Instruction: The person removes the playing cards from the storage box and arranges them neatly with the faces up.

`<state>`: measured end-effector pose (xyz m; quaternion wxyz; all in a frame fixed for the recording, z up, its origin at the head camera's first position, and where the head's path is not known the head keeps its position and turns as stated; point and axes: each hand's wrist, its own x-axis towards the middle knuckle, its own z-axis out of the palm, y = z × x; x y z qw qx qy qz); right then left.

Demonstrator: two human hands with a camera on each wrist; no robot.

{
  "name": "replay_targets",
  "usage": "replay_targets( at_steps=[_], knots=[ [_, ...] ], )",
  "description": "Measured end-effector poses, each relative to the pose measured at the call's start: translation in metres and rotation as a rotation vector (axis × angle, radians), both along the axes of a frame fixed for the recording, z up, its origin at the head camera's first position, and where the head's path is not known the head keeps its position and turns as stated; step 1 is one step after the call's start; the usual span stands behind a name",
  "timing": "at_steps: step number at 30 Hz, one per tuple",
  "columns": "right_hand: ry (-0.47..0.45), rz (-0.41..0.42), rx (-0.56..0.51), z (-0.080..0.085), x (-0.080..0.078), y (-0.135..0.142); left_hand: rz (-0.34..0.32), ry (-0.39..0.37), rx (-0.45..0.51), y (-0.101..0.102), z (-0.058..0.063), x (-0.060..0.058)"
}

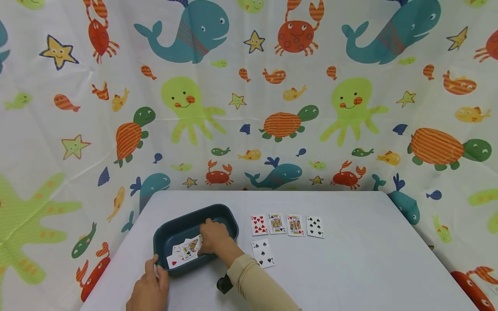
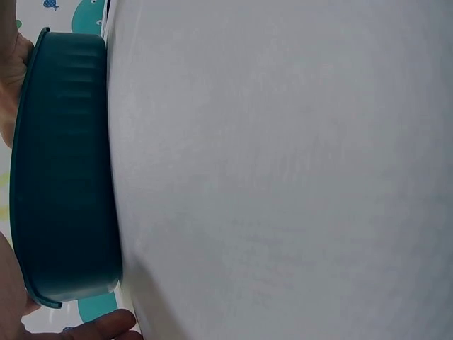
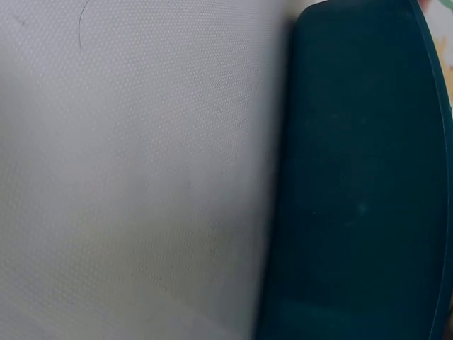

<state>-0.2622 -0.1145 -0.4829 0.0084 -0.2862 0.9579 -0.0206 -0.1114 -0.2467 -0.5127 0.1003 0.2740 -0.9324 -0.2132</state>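
A dark teal tray (image 1: 165,226) stands on the left of the table, with several overlapping playing cards (image 1: 180,255) lying face up inside. My left hand (image 1: 149,288) touches its near left corner from outside, fingers mostly straight. In the left wrist view, those fingers (image 2: 106,326) extend below the tray's outer wall (image 2: 67,163). My right hand (image 1: 214,237) reaches over the near wall into the tray. Its thumb is by the right edge of the cards, beside a face card (image 1: 190,247). Whether it pinches a card is hidden. The right wrist view shows only tray wall (image 3: 361,170) and tabletop.
Right of the tray, a row holds a hearts card (image 1: 259,225), two face cards (image 1: 277,223) and a spades card (image 1: 315,226). Another spades card (image 1: 263,253) lies below, near my right sleeve (image 1: 258,280). A sea-animal cloth (image 1: 241,121) hangs behind the white table (image 1: 350,268).
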Motion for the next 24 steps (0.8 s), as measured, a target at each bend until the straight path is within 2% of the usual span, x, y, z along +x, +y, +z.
replay_targets(
  at_steps=[6,14,24],
  knots=[
    [0.035,0.027,0.008,-0.0012,-0.0004,0.002,-0.005,-0.012,0.0,-0.0011,-0.0012,0.0001],
    [0.032,0.032,0.053,-0.003,0.0004,0.001,-0.018,-0.025,0.007,-0.0026,-0.0014,0.0008],
    [0.006,0.042,0.051,-0.0003,-0.0001,-0.0023,0.001,0.009,-0.01,-0.0019,-0.0015,-0.0005]
  ],
)
